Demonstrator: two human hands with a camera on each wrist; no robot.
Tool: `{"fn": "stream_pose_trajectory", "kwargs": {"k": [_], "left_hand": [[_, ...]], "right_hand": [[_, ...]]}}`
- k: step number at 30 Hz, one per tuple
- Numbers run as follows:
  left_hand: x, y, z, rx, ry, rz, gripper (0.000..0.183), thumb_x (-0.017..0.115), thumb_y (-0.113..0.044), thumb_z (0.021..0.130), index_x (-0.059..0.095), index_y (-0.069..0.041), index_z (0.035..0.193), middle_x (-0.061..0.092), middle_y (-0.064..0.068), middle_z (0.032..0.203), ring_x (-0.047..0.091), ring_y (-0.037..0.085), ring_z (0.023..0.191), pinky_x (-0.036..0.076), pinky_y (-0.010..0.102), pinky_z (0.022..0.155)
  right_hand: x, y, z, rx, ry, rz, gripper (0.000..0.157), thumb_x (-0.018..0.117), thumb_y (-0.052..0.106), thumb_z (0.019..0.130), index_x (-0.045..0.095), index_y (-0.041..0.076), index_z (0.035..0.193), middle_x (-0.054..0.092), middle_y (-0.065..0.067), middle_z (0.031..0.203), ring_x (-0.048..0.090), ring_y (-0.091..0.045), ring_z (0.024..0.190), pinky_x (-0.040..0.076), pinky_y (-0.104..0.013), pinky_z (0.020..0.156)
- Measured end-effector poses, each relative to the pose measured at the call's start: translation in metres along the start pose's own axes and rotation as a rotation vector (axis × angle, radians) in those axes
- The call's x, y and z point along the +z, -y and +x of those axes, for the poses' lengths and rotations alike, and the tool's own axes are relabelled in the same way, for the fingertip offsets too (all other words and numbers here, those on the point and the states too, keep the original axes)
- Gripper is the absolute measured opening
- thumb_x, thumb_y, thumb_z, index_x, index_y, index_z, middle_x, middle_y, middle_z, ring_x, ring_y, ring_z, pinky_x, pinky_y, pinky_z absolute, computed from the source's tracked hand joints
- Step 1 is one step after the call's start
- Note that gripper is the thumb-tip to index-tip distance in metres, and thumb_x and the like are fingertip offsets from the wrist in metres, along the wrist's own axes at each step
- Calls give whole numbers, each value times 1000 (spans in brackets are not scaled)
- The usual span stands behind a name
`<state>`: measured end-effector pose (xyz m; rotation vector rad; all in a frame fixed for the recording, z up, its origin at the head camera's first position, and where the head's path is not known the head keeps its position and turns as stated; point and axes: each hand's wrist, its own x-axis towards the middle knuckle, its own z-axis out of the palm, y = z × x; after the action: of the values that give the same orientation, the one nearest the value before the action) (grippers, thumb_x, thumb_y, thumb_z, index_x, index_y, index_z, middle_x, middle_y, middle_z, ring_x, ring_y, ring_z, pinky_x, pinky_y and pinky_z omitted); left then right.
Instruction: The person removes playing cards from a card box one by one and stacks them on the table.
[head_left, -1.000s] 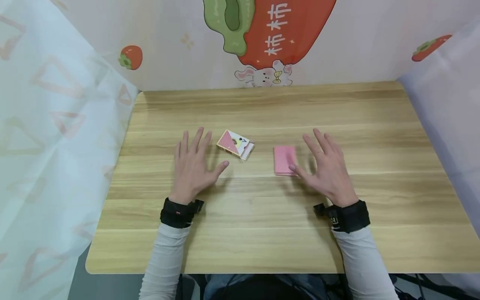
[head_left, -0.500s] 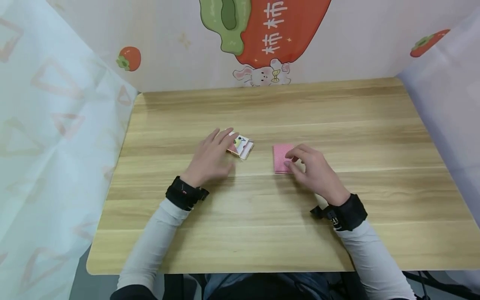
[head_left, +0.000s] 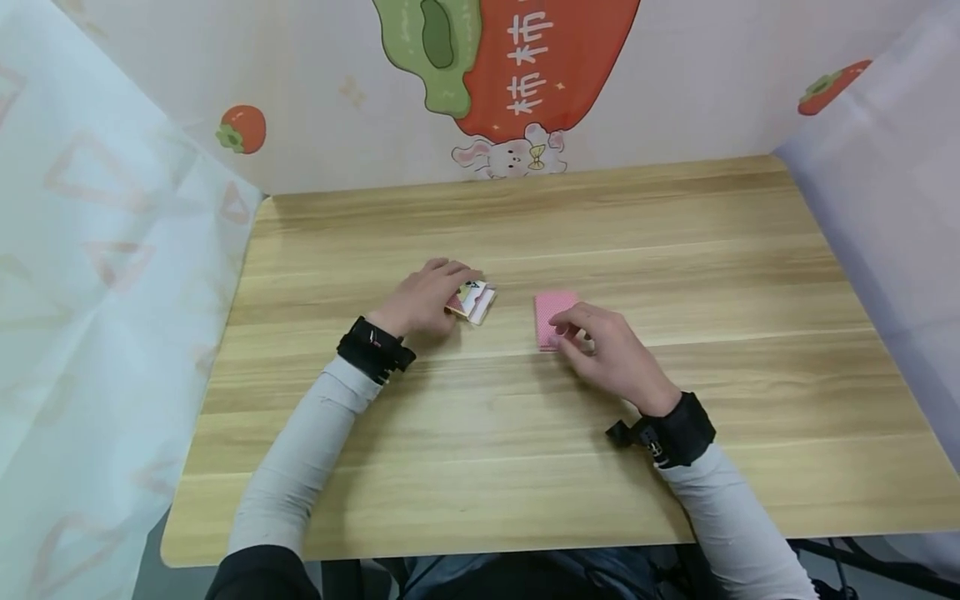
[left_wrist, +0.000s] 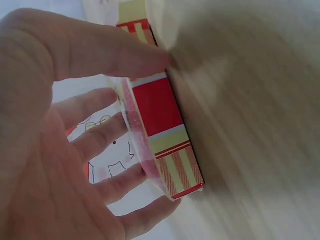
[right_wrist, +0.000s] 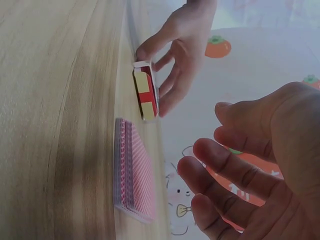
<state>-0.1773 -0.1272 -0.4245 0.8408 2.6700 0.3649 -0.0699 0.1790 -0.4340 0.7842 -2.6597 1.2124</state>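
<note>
My left hand (head_left: 426, 298) holds a playing-card box (head_left: 477, 303), its fingers over the far side and the thumb along the near side. In the left wrist view the box's striped side with a red panel (left_wrist: 159, 109) shows between thumb and fingers. The box's end flap stands open toward the right. A deck of cards (head_left: 551, 304) with pink patterned backs lies on the table, right of the box. Above the deck's right part, my right hand (head_left: 611, 357) hovers with loosely bent fingers and nothing in them. From the right wrist, the deck (right_wrist: 134, 175) appears as a slightly uneven stack.
The wooden table (head_left: 480, 467) reaches a printed backdrop (head_left: 315, 100) at its far edge. Pale cloth sheets (head_left: 82, 275) hang at both sides. Cables (head_left: 840, 558) lie below the table at the lower right.
My left hand has moved right from beside the card box and taken hold of it. My right hand has drawn its spread fingers together and come over the deck. The view has shifted slightly.
</note>
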Motion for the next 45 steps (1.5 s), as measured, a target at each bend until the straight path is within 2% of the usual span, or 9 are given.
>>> {"fn": "stream_pose_trajectory", "kwargs": {"k": [3, 11, 16, 25, 34, 40, 45], "left_hand": [[-1, 2, -1, 2, 14, 8, 79, 66, -5, 77, 51, -19, 153, 46, 7, 156, 33, 38, 147, 38, 55, 115], [-5, 5, -4, 5, 12, 13, 72, 75, -14, 82, 55, -18, 150, 51, 7, 150, 40, 35, 136, 43, 48, 110], [-8, 3, -9, -14, 17, -1, 71, 77, -16, 83, 55, -19, 150, 51, 6, 150, 43, 34, 130, 47, 46, 104], [-9, -8, -22, 4, 3, -31, 74, 80, -26, 85, 52, -16, 153, 52, 11, 150, 52, 31, 125, 46, 43, 107], [-7, -28, -43, 39, -74, -69, 74, 83, -29, 83, 55, -14, 150, 55, 11, 144, 53, 33, 121, 48, 47, 102], [3, -42, -54, 95, -141, -54, 73, 83, -36, 82, 57, -14, 147, 60, 10, 137, 56, 28, 119, 43, 49, 109], [12, -52, -58, 134, -181, -51, 70, 82, -37, 83, 59, -13, 145, 61, 9, 134, 57, 25, 119, 41, 48, 110]], "right_hand": [[1, 2, 0, 5, 8, 4, 18, 73, 14, 93, 74, 3, 108, 69, 2, 92, 61, -11, 82, 55, -41, 71], [1, 6, 2, 25, 20, 10, 12, 72, 14, 93, 75, 7, 103, 69, 3, 93, 59, -13, 79, 55, -41, 73], [0, 9, 2, 25, 19, -1, 9, 72, 15, 94, 75, 9, 100, 69, 4, 92, 59, -11, 79, 56, -40, 72], [-2, 12, 4, -10, 12, 25, 7, 72, 13, 94, 75, 9, 99, 69, 6, 90, 61, -8, 79, 55, -33, 72], [0, 18, 6, -14, 14, 83, 8, 69, 12, 96, 74, 8, 101, 70, 5, 89, 64, -9, 78, 55, -30, 67], [4, 30, 8, 10, 20, 212, 15, 72, 15, 95, 75, 5, 107, 75, -3, 97, 70, -12, 84, 59, -28, 71], [14, 39, 11, -12, 3, 316, 20, 75, 5, 91, 76, 0, 110, 77, -10, 104, 74, -16, 88, 61, -29, 76]]}}
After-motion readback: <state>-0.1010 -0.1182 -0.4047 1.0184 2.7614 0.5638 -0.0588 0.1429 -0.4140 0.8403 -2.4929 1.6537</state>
